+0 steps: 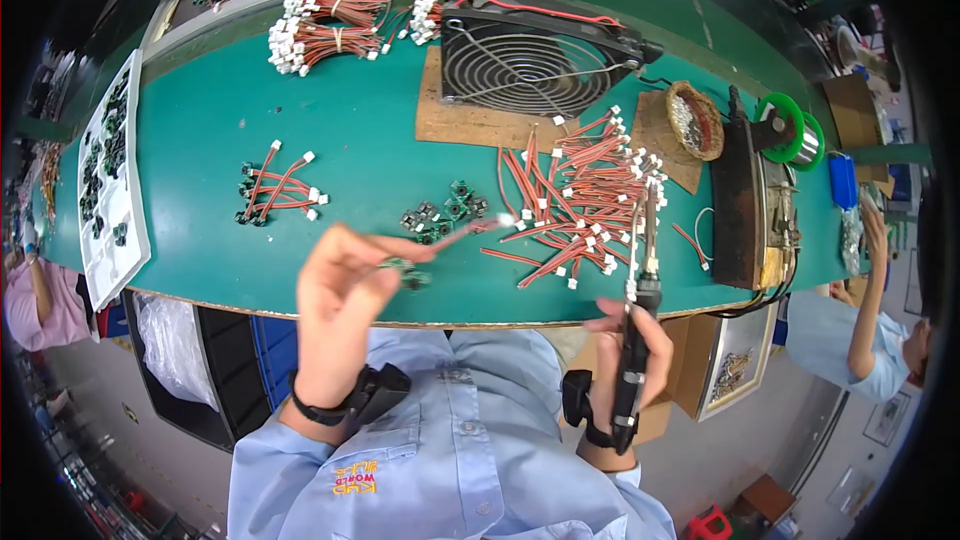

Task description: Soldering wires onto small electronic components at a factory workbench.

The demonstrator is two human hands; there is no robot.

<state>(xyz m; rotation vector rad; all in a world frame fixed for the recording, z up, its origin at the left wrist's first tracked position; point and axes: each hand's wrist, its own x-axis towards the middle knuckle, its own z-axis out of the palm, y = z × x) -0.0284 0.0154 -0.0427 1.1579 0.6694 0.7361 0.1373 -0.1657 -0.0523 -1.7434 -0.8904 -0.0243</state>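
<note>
My left hand (345,285) is closed in a pinch over the front of the bench. Between its fingers is a small green circuit board (405,275), somewhat blurred, with a red wire lead (460,235) reaching right to a white connector. My right hand (630,345) grips a soldering iron (628,370) by its black handle, its metal shaft pointing away from me. Beside the shaft runs a thin whitish strip I cannot make out. Just beyond my left hand lies a cluster of small boards (462,202). A pile of red wire leads (590,190) spreads beyond the iron's tip.
A black fan (530,60) stands at the back. Bundled leads (330,25) and wired boards (275,185) lie left of it. A white tray (125,240) holds dark parts. Rightward are a round dish (690,120), a soldering station (735,200) and a green solder spool (805,140). Other people sit at both sides.
</note>
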